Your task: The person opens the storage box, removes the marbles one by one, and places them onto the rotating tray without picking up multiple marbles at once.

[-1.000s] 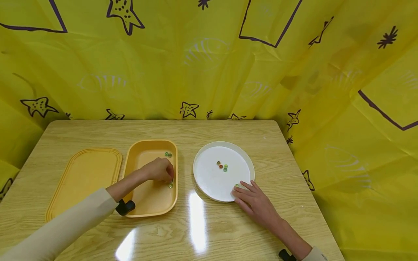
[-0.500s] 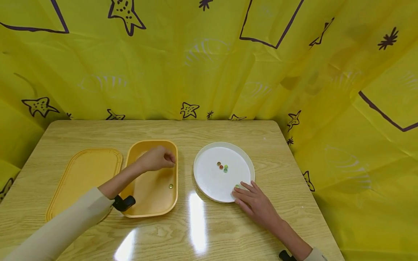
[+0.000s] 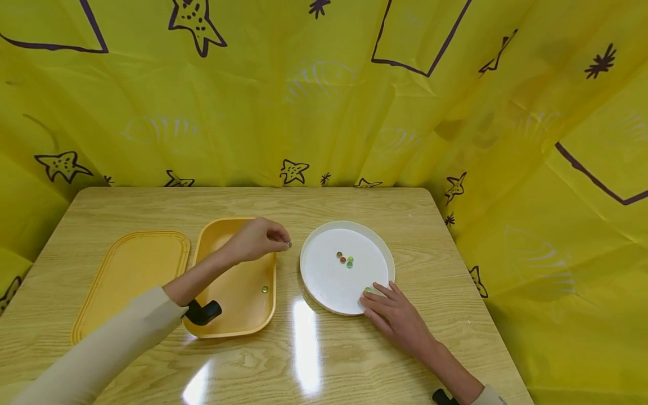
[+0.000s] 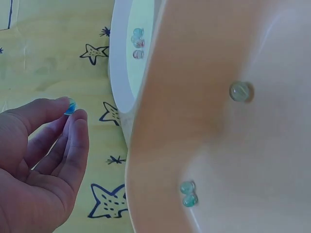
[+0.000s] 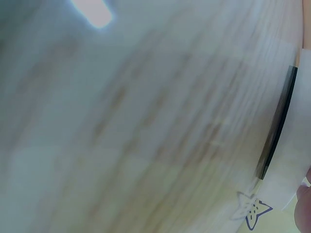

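Observation:
In the head view my left hand [image 3: 257, 239] is over the right rim of the orange bin [image 3: 233, 333], pinching a marble [image 3: 288, 244] between thumb and fingertips; the left wrist view shows this marble [image 4: 71, 107] as blue. One marble [image 3: 265, 289] lies in the bin, and the left wrist view also shows two green marbles [image 4: 188, 194] touching there. My right hand [image 3: 400, 318] rests with spread fingers on the near right rim of the round white tray [image 3: 324, 281], beside a green marble [image 3: 367, 289]. Several marbles [image 3: 342, 260] sit near the tray's middle.
A flat yellow-orange lid [image 3: 134, 275] lies left of the bin on the wooden table [image 3: 354, 360]. A yellow patterned curtain [image 3: 243, 112] hangs behind the table and along its right side. Black wrist straps with cameras are on both arms.
My left hand has risen from inside the bin and moved right, past its right rim, with a marble now visible at the fingertips. My right hand has stayed in place.

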`<act>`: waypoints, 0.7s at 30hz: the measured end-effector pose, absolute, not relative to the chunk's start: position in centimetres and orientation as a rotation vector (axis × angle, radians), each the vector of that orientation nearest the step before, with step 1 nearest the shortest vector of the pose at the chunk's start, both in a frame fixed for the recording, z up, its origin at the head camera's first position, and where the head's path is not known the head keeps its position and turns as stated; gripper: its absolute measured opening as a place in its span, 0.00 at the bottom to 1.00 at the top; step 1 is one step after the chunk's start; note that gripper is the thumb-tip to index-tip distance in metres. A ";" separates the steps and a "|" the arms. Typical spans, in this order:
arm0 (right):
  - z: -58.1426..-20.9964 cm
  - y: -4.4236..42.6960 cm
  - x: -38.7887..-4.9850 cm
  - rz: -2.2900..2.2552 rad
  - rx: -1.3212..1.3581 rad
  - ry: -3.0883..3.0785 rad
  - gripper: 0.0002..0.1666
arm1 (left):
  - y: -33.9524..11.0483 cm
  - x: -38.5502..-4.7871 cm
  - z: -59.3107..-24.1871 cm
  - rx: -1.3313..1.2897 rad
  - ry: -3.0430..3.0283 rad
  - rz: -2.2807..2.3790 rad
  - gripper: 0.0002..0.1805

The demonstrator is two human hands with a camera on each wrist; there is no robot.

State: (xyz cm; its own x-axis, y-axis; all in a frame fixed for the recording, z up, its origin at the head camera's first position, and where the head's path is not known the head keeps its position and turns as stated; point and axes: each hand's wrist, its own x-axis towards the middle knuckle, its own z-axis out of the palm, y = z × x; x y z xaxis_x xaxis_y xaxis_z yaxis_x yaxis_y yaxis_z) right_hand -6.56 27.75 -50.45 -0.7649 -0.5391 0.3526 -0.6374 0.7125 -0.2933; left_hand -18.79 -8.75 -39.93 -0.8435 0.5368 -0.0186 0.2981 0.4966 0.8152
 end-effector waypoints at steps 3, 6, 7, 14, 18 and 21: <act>-50.5 27.8 -6.5 0.596 0.929 -2.682 0.18 | -8.0 -18.8 -40.0 0.719 2.466 1.292 0.04; -50.6 27.8 -6.5 0.602 0.930 -2.673 0.18 | -7.2 -18.9 -40.1 0.740 2.464 1.313 0.04; -50.6 27.8 -6.5 0.604 0.932 -2.669 0.18 | -6.9 -18.9 -40.1 0.745 2.464 1.320 0.04; -50.7 27.8 -6.4 0.601 0.937 -2.662 0.18 | -4.8 -19.0 -40.5 0.763 2.435 1.407 0.03; -50.7 27.8 -6.5 0.594 0.938 -2.663 0.18 | -3.6 -18.8 -41.0 0.747 2.428 1.422 0.05; -50.6 27.8 -6.5 0.596 0.940 -2.661 0.18 | -2.8 -18.7 -41.4 0.734 2.418 1.428 0.05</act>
State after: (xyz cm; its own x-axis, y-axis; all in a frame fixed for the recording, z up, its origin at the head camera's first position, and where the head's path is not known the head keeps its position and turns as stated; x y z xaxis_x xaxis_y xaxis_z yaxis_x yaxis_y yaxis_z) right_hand -6.55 27.77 -50.65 -0.7582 -0.5385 0.3676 -0.6439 0.7072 -0.2921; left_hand -18.71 -2.83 -41.36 -0.8456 0.5317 0.0479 0.2989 0.3971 0.8677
